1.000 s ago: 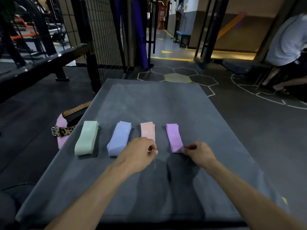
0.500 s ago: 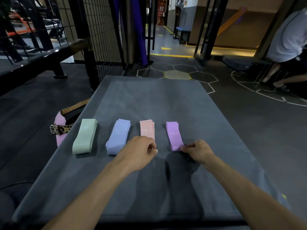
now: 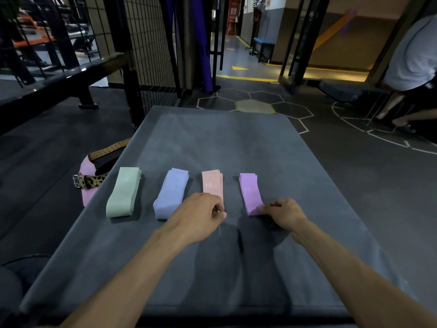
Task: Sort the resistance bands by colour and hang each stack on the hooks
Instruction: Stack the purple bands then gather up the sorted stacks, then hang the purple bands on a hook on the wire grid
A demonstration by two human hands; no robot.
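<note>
Four sorted stacks of resistance bands lie in a row near the middle of the grey padded surface (image 3: 236, 143): a green stack (image 3: 123, 192) marked 30, a blue stack (image 3: 172, 193) marked 20, a peach stack (image 3: 212, 183) marked 15 and a purple stack (image 3: 250, 194) marked 10. Each is a flat pile of thin looped bands with slightly staggered edges at the far end, so the sorting looks done and the hanging is not.

The right hand (image 3: 283, 213) pinches the near end of the purple stack between curled fingers and thumb. The left hand (image 3: 201, 215) covers the near end of the peach stack with its fingers curled; it seems to grip that end, though the contact itself is hidden under the hand.

These bands are likely light, soft and limp, and a little slick against each other, so a stack lifted by one end would droop and could fan out or shed layers. A firmer hold would pinch through all layers at the folded end, or thread fingers through the loops.

Beside the surface's left edge, on the floor, lies a leopard-print belt (image 3: 91, 181) over a pink item. No hooks are clearly identifiable.
</note>
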